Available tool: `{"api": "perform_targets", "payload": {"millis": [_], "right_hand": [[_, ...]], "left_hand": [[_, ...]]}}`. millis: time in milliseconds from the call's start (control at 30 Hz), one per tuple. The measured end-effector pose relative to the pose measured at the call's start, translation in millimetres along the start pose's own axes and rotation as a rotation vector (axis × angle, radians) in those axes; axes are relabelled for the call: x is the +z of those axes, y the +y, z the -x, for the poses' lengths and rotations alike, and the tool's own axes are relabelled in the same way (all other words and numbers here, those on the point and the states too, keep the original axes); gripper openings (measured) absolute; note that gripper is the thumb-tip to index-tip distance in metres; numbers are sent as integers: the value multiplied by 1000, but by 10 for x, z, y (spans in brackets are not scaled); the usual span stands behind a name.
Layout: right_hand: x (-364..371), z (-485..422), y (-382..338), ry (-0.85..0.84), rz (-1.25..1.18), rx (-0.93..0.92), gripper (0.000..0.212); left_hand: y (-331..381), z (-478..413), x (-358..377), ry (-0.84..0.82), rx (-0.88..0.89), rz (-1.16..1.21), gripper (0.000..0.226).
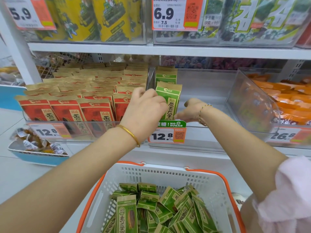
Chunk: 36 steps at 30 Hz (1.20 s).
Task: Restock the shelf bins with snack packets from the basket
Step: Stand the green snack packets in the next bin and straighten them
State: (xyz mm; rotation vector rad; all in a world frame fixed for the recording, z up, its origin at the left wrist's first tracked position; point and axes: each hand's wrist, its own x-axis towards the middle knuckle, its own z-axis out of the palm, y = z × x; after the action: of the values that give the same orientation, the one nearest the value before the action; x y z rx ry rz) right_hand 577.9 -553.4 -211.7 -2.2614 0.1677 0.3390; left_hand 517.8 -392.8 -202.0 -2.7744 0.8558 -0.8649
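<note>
Nearest, the white plastic basket with orange rim (218,179) holds loose green paper snack packets (161,212). Farther on, the left hand (144,108) grips one upright green packet (170,100) in the clear plastic shelf bin (210,133). The right hand (190,111), fingers straight, touches the packet's base. It looks light and crinkly, so it is best pinched at the sides.

Basket (151,174) near end beyond frame

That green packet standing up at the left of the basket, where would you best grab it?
Probably its flat sealed top edge, pinched front to back, coming straight down from above: the green packet stands upright in the basket, top free, lower part wedged among other packets.
</note>
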Motion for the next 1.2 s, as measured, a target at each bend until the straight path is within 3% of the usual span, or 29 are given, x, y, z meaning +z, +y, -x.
{"api": "perform_targets", "payload": {"millis": [100,167,233,367,500,600,733,933,1067,1167,1200], "right_hand": [[-131,241,99,176,-108,-136,63],[-165,557,189,324,-155,-282,47],[-123,879,300,354,-218,-389,32],[86,1200,584,92,-360,-359,18],[596,896,1138,-302,-11,-60,12],[1033,501,1631,-421,288,124,25],[1440,301,2196,-449,685,72,34],[1978,422,2674,-634,986,1,52],[2060,446,2648,-585,981,9,40],[1953,317,2618,-505,891,67,5],[1882,271,2602,-480,865,96,6]], "left_hand": [[88,249,-2,161,-2,190,28],[226,443,26,153,64,255,33],[341,613,170,84,146,292,32],[501,803,522,-132,158,436,32],[684,994,819,-518,113,458,34],[792,1138,999,-718,159,403,36],[851,1276,1150,-851,161,423,37],[837,1300,1190,-947,115,483,35],[782,1251,1205,-957,79,508,35],[752,1230,1202,-955,29,565,34],[744,1231,1202,-962,14,582,34]]}}
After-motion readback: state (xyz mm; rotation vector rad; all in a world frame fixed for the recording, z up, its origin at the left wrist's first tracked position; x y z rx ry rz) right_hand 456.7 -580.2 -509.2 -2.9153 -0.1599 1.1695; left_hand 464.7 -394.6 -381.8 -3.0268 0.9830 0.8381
